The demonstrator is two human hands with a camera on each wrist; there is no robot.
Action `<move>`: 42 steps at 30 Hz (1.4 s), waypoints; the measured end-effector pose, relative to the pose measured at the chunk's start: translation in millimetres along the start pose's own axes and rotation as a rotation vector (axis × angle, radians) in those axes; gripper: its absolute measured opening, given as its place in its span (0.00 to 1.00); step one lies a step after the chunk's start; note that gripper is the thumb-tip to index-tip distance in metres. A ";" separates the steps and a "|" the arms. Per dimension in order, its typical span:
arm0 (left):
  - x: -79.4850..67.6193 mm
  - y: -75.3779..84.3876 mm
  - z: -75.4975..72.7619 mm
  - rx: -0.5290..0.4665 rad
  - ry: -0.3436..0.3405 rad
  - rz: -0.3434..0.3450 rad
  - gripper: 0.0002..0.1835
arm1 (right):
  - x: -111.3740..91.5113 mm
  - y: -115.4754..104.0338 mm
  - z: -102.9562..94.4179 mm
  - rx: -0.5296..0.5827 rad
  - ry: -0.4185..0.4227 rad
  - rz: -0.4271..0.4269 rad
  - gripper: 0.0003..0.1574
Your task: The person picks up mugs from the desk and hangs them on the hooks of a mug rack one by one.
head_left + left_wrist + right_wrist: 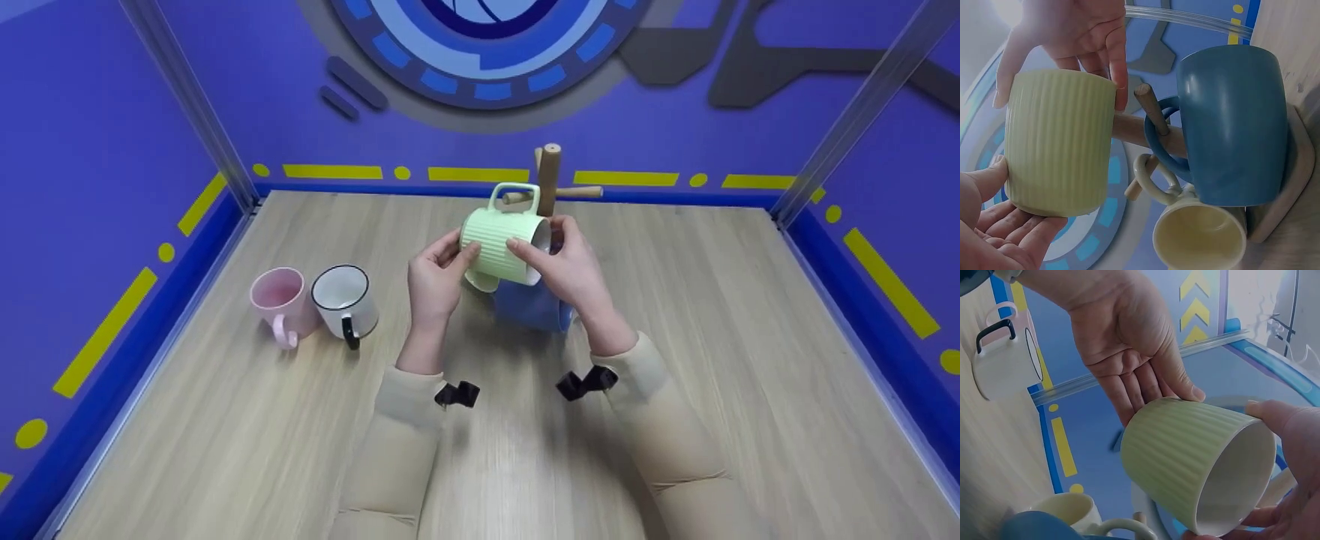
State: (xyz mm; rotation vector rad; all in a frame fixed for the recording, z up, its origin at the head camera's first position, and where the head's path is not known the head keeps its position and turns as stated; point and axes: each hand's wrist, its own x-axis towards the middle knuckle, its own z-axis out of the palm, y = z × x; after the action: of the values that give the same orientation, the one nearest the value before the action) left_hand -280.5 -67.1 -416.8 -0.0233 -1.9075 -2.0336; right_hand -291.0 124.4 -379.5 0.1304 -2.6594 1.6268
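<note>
A light green ribbed mug (495, 238) lies sideways in the air between both hands, its handle up and its mouth to the right. My left hand (436, 283) pinches it at the base end, thumb on the near side. At the rim end my right hand (574, 270) grips it, the thumb on the ribs and the fingers partly hidden behind. Just beyond stands a wooden mug rack (550, 176) with pegs. On its pegs hang a blue mug (1233, 126) and a cream mug (1199, 236), both partly covered by my hands in the head view.
To the left on the wood-grain table (712, 375), a pink mug (279, 296) and a white mug (345, 292) with black rim and handle stand upright side by side. Blue printed panels (450, 142) enclose the table at the back and sides.
</note>
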 end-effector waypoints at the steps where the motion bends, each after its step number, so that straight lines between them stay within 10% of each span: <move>1: 0.9 -0.6 0.6 -0.001 -0.002 -0.011 0.22 | 0.7 0.7 -0.3 -0.005 -0.001 0.006 0.49; 31: 16.0 -12.8 4.8 0.021 -0.069 -0.140 0.22 | 5.6 -3.0 -6.4 -0.240 0.007 0.043 0.62; 37: 15.5 -1.4 9.4 0.193 -0.033 -0.002 0.28 | 12.7 3.7 -29.7 0.034 0.138 -0.032 0.49; 42: 18.5 21.5 27.2 0.268 -0.013 0.213 0.27 | 20.0 3.8 -44.8 0.042 0.280 -0.195 0.35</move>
State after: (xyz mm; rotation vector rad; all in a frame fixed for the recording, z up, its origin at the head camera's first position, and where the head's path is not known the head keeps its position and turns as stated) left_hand -298.2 -45.9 -388.9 -0.1661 -2.0722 -1.6345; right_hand -312.4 164.8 -361.1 0.1458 -2.3278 1.5163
